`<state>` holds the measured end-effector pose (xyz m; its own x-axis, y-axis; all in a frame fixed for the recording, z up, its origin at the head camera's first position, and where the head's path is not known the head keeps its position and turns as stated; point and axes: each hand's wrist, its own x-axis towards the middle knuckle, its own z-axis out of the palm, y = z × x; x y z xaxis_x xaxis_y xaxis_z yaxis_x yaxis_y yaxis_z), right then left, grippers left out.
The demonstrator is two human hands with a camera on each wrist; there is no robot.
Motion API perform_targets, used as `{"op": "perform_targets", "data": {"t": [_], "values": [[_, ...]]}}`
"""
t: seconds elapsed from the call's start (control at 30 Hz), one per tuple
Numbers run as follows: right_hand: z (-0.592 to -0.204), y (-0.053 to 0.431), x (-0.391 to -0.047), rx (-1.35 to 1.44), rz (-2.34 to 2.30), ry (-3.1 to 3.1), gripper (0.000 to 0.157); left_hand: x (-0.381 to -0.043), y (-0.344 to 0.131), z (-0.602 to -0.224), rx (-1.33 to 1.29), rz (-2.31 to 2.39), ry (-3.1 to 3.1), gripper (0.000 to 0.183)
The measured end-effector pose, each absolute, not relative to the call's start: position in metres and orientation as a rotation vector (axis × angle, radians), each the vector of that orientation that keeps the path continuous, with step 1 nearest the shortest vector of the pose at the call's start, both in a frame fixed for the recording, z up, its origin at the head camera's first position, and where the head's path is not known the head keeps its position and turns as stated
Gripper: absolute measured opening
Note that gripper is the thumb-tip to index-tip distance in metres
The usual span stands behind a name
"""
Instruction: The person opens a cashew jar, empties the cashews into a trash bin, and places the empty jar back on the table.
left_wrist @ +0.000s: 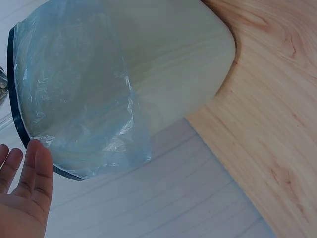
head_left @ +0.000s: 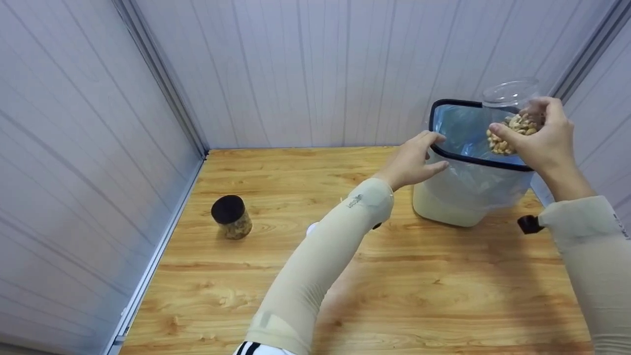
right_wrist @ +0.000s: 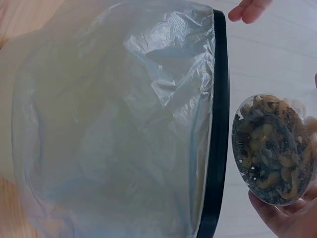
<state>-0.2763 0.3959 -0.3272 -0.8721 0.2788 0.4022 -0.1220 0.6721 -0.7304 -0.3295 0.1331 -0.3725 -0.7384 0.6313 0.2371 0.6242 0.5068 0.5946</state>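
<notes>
My right hand (head_left: 552, 143) grips a clear plastic jar (head_left: 511, 93) over the mouth of a pale trash bin (head_left: 446, 204), thumb on one side and fingers on the other. Pale nuts (head_left: 515, 128) that look like cashews lie in the lower part of the jar, and its top has no lid. The jar's round base (right_wrist: 271, 148) faces the right wrist camera. My left hand (head_left: 411, 160) is at the bin's near left rim, fingers loosely extended; its fingertips (left_wrist: 34, 146) are right at the black rim (left_wrist: 16, 99). A bluish plastic bag (left_wrist: 74, 89) lines the bin and folds over its outside.
A black-lidded jar (head_left: 231, 217) with pieces inside stands at the left of the wooden table (head_left: 276, 172). A small white round thing (head_left: 312, 228) shows partly behind my left sleeve. Panelled walls (head_left: 315, 74) close off the back and sides, and the bin stands near the back wall.
</notes>
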Motion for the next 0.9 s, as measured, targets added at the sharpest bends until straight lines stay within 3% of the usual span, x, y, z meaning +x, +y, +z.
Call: {"op": "perform_targets", "data": {"t": [0.57,0.9], "values": [[-0.322,0.411,-0.280,-0.170,1.000,-2.507,0.096,-0.333,0.149,-0.378,1.108,0.861,2.687,0.067],[-0.329,0.413,-0.282,-0.155,0.956,-2.547,0.101,-0.335,0.159,-0.386,1.029,1.049,2.699,0.046]]}}
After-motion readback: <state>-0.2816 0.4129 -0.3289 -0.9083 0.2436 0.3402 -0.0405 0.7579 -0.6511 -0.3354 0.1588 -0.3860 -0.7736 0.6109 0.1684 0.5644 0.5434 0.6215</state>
